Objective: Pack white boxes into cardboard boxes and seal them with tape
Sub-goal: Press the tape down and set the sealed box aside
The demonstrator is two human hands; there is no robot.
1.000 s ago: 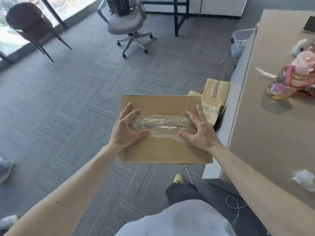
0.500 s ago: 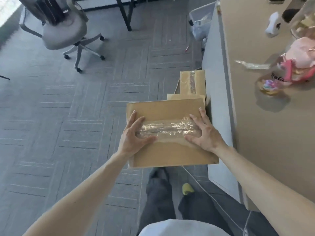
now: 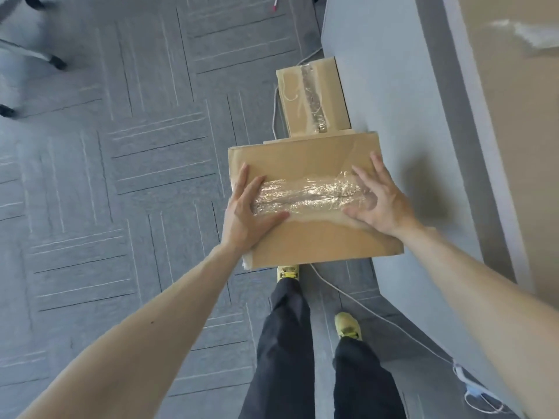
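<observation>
Grip: left hand (image 3: 251, 216) and right hand (image 3: 381, 204) lie flat, fingers spread, on the taped cardboard box (image 3: 302, 164), apparently steadying it for stacking.

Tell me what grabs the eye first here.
A cardboard box fills mid-frame, with a crinkled, shiny tape strip across its top. The left hand and right hand lie spread on that top, one at each end of the strip. Just beyond, a second taped box sits beside the grey table.
</observation>
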